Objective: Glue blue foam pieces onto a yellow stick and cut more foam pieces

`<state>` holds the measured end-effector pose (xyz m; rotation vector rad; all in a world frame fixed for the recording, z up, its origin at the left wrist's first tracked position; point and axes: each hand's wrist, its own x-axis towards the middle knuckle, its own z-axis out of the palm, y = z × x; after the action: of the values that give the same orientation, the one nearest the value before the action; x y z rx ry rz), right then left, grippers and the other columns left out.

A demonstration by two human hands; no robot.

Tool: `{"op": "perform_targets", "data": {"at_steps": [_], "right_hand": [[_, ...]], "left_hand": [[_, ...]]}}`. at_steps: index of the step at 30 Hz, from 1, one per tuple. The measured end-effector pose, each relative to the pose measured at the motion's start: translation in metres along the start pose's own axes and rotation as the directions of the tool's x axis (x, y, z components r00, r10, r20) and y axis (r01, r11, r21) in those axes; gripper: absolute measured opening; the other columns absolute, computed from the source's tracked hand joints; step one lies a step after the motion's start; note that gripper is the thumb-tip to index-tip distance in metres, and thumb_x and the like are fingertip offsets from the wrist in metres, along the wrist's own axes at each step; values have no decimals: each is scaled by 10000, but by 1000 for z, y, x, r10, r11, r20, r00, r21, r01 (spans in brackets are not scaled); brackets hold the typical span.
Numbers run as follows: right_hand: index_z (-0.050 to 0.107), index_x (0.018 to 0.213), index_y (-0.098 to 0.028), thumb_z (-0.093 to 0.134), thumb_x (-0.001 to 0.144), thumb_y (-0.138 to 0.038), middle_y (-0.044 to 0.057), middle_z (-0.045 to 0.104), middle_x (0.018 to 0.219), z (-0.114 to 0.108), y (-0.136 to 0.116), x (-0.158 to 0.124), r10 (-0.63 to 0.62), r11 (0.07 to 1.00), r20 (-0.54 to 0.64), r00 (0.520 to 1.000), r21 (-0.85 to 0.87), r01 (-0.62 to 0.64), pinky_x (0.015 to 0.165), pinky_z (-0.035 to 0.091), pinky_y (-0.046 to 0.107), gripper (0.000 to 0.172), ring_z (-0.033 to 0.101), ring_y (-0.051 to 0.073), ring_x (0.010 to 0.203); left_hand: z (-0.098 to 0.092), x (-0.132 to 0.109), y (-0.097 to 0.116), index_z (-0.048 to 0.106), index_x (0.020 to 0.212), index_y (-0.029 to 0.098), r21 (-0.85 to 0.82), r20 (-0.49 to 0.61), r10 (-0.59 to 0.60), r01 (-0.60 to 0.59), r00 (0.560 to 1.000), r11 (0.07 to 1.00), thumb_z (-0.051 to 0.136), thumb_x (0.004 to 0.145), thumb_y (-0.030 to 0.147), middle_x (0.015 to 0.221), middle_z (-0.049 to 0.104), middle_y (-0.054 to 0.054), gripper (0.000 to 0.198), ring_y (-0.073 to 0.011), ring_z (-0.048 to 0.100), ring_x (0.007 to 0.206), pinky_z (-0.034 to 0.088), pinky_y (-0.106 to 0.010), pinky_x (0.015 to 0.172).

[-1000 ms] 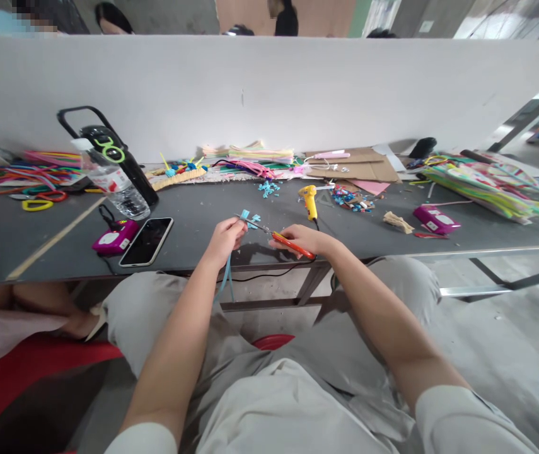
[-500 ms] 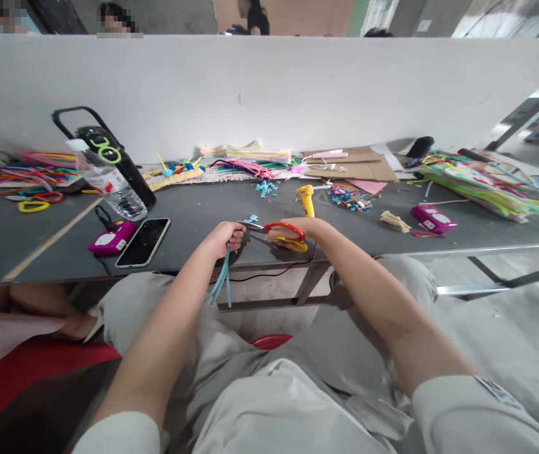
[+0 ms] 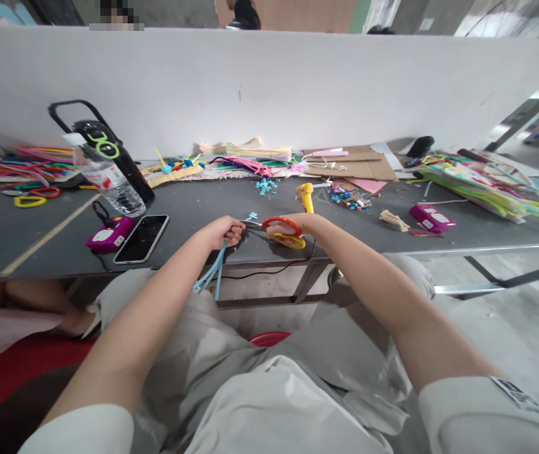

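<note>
My left hand (image 3: 227, 232) is closed round a bundle of light-blue pipe cleaners (image 3: 213, 271), whose long ends hang below the table edge. In my right hand (image 3: 292, 228) is a pair of scissors (image 3: 282, 222) with one red and one yellow handle loop. Their blades point left and meet the fingers of my left hand, where the bundle's short ends are hidden. Small light-blue cut pieces (image 3: 252, 216) lie on the table just behind the blades. Farther back is a larger scatter of blue pieces (image 3: 265, 186). A yellow glue gun (image 3: 306, 197) stands behind my right hand.
At left are a phone (image 3: 141, 239), a purple box-shaped device (image 3: 110, 234), a water bottle (image 3: 116, 186) and a black flask (image 3: 125, 165). At right lie another purple device (image 3: 432, 217) and bundled pipe cleaners (image 3: 486, 186). A white partition (image 3: 269, 88) closes the back.
The hanging ends of the blue bundle have swung left. Both hands stay almost in place, with the scissor blades still at my left hand. The camera view has shifted slightly.
</note>
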<state>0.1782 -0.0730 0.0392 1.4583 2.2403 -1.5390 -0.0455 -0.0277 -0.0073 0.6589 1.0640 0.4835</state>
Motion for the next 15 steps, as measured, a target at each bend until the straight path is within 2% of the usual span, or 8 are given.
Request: {"op": "perform_targets", "data": {"at_steps": [4, 15], "right_hand": [[454, 562, -193, 546, 862, -405, -10, 448, 470, 1, -4, -4, 56, 997, -5, 998, -46, -57, 413, 357, 236, 378, 432, 113, 428], [449, 603, -197, 540, 870, -432, -23, 446, 473, 3, -5, -1, 87, 996, -3, 996, -37, -87, 395, 351, 230, 367, 425, 114, 412]], "left_hand": [[-1, 0, 0, 449, 711, 188, -6, 7, -9, 9, 1000, 1000, 479, 793, 0, 430, 266, 95, 207, -55, 232, 285, 173, -150, 285], [-3, -1, 1, 441, 707, 189, -7, 33, -21, 21, 999, 1000, 471, 806, 8, 437, 271, 92, 209, -56, 241, 290, 190, -153, 284]]}}
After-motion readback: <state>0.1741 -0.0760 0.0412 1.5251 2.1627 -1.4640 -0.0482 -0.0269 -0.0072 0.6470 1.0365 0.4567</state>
